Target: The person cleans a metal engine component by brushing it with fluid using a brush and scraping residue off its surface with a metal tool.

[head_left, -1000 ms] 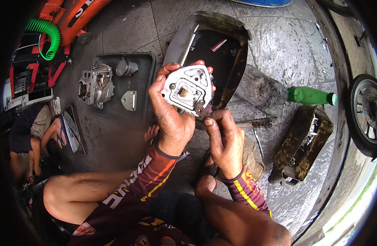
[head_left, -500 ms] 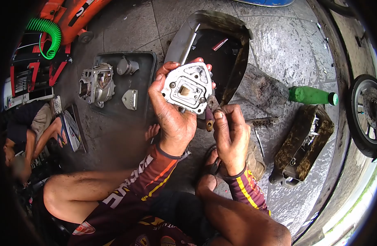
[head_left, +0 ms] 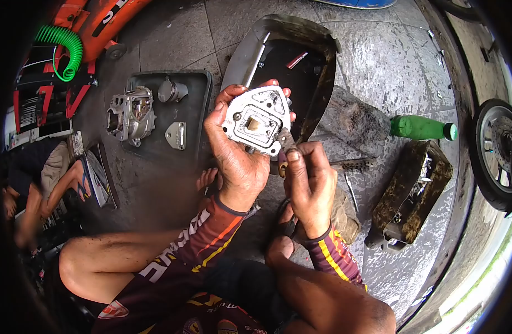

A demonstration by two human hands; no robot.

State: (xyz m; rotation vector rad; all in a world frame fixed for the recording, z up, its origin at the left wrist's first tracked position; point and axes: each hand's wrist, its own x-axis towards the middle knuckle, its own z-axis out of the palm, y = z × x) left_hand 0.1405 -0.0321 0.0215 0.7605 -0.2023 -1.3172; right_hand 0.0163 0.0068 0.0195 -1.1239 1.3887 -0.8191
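My left hand [head_left: 236, 161] is wrapped round a light metal engine part [head_left: 257, 119] with a square opening in its middle and a groove round it. My right hand [head_left: 311, 186] pinches a small dark, dirty piece [head_left: 288, 140] between thumb and forefinger. The piece touches the metal part's lower right edge. Just below the metal part, a purplish item with a brass-coloured end [head_left: 282, 165] shows beside my right fingertips; what supports it is hidden.
A black tray [head_left: 203, 89] at left bears an engine casing [head_left: 131, 117], a piston [head_left: 171, 91] and a small plate [head_left: 176, 136]. Behind my hands lies a large dark pan [head_left: 323, 42]. Rightward are a green bottle [head_left: 420, 128], a cut container [head_left: 389, 195] and a wheel [head_left: 495, 150]. Another person [head_left: 42, 172] sits at far left.
The dark piece moved from the metal part's lower right corner outward, then back slightly onto its edge. My right hand shifted right and my left hand slightly right. The other person's arms moved.
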